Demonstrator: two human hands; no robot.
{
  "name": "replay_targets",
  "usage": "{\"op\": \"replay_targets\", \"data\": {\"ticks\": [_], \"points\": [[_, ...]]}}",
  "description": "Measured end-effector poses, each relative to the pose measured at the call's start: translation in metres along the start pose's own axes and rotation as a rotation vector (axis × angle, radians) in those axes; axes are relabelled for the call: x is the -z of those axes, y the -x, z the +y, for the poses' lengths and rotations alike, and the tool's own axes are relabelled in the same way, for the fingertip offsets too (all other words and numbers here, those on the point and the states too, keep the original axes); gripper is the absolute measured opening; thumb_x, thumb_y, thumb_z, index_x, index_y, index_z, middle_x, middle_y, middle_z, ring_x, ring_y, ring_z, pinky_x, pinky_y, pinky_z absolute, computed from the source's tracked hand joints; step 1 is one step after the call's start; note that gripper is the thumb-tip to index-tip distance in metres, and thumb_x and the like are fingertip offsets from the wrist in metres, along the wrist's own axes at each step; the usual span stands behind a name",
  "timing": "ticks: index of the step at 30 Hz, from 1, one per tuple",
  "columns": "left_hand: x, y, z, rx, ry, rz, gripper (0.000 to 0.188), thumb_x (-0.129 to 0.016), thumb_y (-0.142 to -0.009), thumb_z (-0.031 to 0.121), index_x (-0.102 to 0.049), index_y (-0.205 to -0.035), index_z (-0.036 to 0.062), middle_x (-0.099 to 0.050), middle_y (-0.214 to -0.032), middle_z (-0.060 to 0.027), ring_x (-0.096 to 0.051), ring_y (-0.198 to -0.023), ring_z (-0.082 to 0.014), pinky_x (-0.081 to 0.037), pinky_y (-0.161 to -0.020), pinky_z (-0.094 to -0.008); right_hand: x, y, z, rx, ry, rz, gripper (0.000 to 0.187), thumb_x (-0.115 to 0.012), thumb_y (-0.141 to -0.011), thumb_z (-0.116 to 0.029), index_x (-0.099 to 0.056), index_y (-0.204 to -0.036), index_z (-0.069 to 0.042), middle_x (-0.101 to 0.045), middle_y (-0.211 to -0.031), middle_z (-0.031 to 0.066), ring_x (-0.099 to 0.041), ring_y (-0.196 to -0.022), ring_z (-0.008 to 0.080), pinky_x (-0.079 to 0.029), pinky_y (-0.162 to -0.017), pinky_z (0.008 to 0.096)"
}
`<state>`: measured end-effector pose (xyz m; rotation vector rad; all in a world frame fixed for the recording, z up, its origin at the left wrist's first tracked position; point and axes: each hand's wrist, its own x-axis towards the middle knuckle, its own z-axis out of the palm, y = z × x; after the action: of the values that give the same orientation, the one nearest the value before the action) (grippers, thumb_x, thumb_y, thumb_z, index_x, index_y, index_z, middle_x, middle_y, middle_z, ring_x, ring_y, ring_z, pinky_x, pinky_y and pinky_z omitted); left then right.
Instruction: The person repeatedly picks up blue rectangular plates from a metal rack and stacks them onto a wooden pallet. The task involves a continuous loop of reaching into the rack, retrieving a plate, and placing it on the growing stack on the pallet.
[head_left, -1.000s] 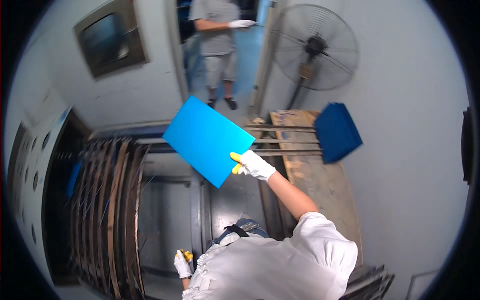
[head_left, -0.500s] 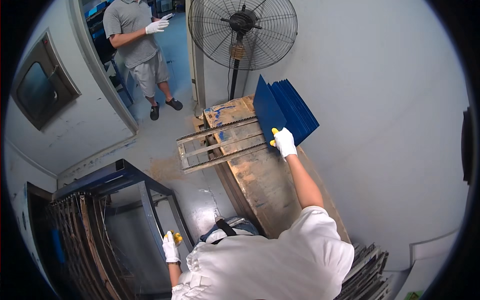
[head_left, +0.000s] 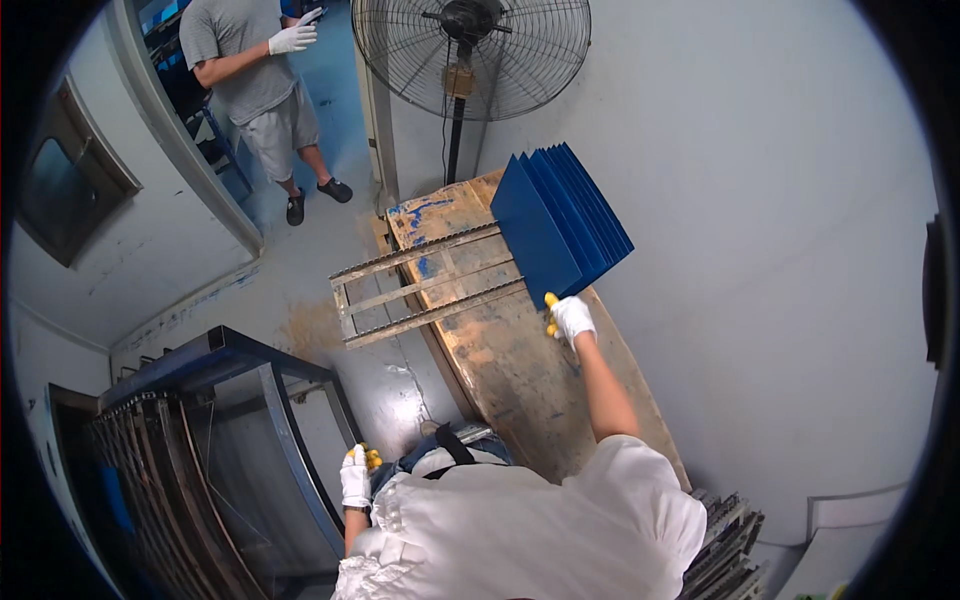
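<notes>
Right hand (head_left: 572, 318) now at blue panels (head_left: 560, 222)

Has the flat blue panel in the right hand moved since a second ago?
Yes. The flat blue panel went from above the dark metal rack to the stack of blue panels on the wooden bench.

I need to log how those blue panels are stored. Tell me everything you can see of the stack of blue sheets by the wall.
The stack of blue sheets is several flat, thin, rigid-looking rectangular panels, uniformly blue, standing on edge and fanned slightly. They sit in a slotted metal rack on a worn wooden bench near the pale wall. The right hand, in a white glove, touches the nearest sheet's lower corner.
</notes>
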<state>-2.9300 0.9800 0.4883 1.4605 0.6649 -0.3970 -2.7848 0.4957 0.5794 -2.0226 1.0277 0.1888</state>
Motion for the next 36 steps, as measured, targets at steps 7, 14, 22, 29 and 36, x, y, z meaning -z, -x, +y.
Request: {"op": "replay_targets", "data": {"ticks": [7,14,22,29,36], "points": [[0.011,-0.011,-0.018,-0.074,-0.009,-0.020,0.024,-0.044,-0.088,0.024,-0.051,-0.102,0.0066,-0.060,-0.080,-0.0066,-0.058,-0.060,-0.0133,-0.048,-0.051,-0.0239,-0.116,0.051,0.013,-0.051,-0.393,-0.600,0.015,-0.051,-0.078,-0.016,-0.058,-0.076,-0.004,-0.058,-0.066,0.0070,-0.061,-0.061,0.0191,-0.049,-0.049,0.0308],[0.063,0.013,0.001,-0.163,0.193,0.127,0.025,-0.040,-0.088,0.012,-0.045,-0.112,0.0065,-0.060,-0.083,-0.0080,-0.055,-0.056,-0.0116,-0.047,-0.048,-0.0233,-0.278,0.183,-0.099,0.210,-0.038,-1.152,0.025,-0.043,-0.083,-0.015,-0.054,-0.101,-0.002,-0.059,-0.090,0.0110,-0.061,-0.070,0.0216,-0.049,-0.054,0.0289],[0.180,0.095,-0.019,-0.100,0.340,0.395,0.022,-0.048,-0.084,0.021,-0.058,-0.091,0.0035,-0.062,-0.070,-0.0080,-0.058,-0.054,-0.0136,-0.044,-0.047,-0.0244,-0.395,0.311,-0.122,0.363,0.431,-1.509,0.032,-0.048,-0.085,-0.025,-0.053,-0.104,0.000,-0.059,-0.090,0.0098,-0.060,-0.071,0.0203,-0.049,-0.057,0.0287],[0.252,0.150,-0.105,0.015,0.661,0.741,0.028,-0.042,-0.086,0.025,-0.056,-0.097,0.0029,-0.063,-0.077,-0.0096,-0.060,-0.059,-0.0151,-0.046,-0.049,-0.0237,-0.490,0.425,-0.183,0.401,0.567,-1.688,0.027,-0.049,-0.084,-0.015,-0.052,-0.104,0.002,-0.059,-0.092,0.0124,-0.061,-0.074,0.0237,-0.050,-0.061,0.0317],[0.288,0.160,-0.151,-0.035,0.807,0.783,0.020,-0.051,-0.079,0.006,-0.054,-0.099,0.0034,-0.062,-0.081,-0.0089,-0.059,-0.063,-0.0139,-0.048,-0.052,-0.0231,-0.572,0.582,-0.255,0.471,0.245,-1.922,0.028,-0.051,-0.082,-0.014,-0.051,-0.105,0.002,-0.059,-0.092,0.0128,-0.060,-0.077,0.0238,-0.051,-0.064,0.0309]]}}
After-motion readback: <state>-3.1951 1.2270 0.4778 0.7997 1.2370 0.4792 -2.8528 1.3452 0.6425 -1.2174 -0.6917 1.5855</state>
